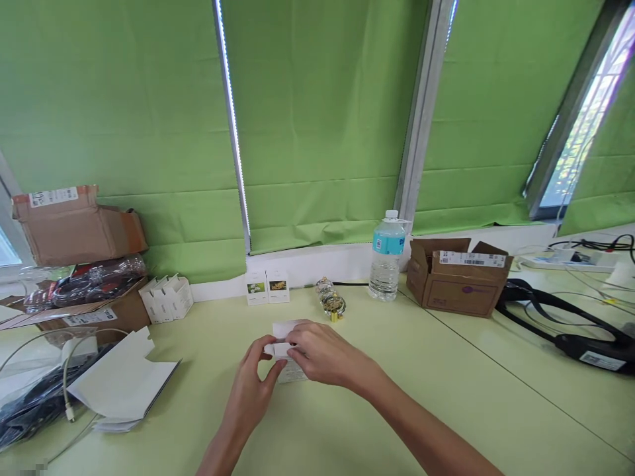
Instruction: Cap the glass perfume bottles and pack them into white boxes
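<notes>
Between my hands, just above the table, is a small white box point(282, 351) with its flap raised at the back. My left hand point(254, 383) grips its left side between thumb and fingers. My right hand point(320, 352) is closed at the box's opening and right edge, fingers bent; whether it holds anything besides the box is hidden. Part of the box's printed front point(292, 372) shows below my fingers. Beyond my hands stand two white boxes with small pictures, one with a white flower point(256, 289) and one with a yellow picture point(278, 287). Shiny gold and clear round items point(333, 305) lie to their right.
A water bottle point(387, 258) and an open brown carton point(456, 277) stand at the back right, near a black headset-like frame point(570, 330). At left are stacked cartons point(79, 228), several white boxes point(166, 299), folded white sheets point(124, 377) and cables point(67, 390).
</notes>
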